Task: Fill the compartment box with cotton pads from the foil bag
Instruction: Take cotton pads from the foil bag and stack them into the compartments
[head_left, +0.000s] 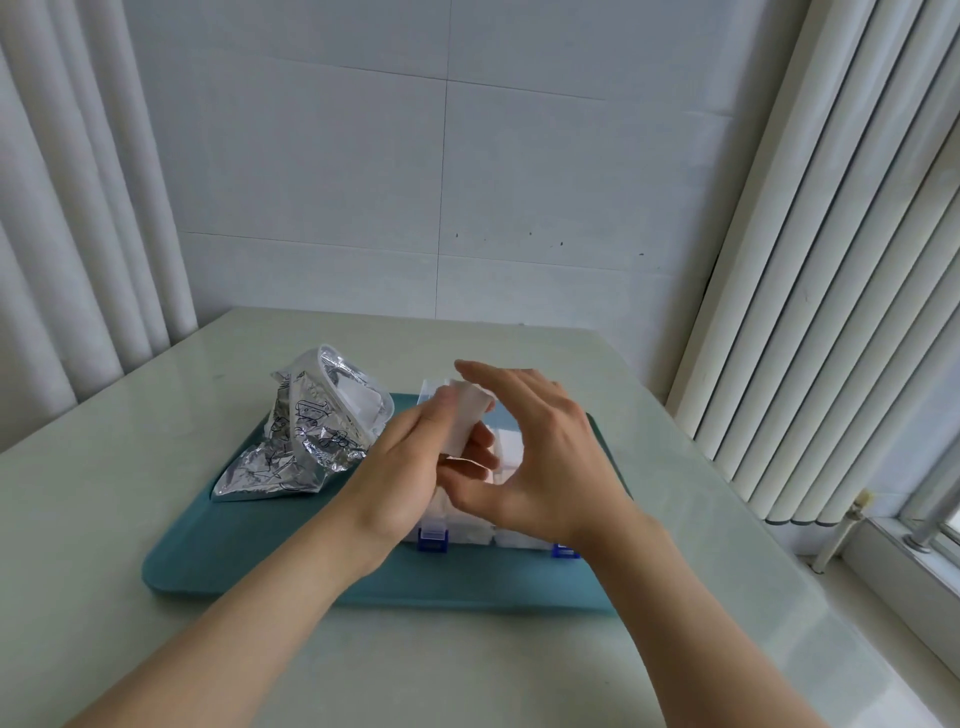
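A crumpled silver foil bag (291, 447) lies open on the left of a teal tray (270, 571), with white pads showing in its mouth. To its right stands the clear compartment box (511, 535) with blue latches, mostly hidden behind both hands; white pads fill the near compartments. My left hand (400, 473) pinches a white cotton pad (467, 415) above the box. My right hand (540, 462) hovers beside it with straight fingers spread and the thumb under the pad; whether it touches the pad is unclear.
The tray sits on a pale glossy table (130, 415). Vertical blinds (831, 260) hang at right, a curtain at left, and a tiled wall stands behind. A window sill with a pipe is at the far right.
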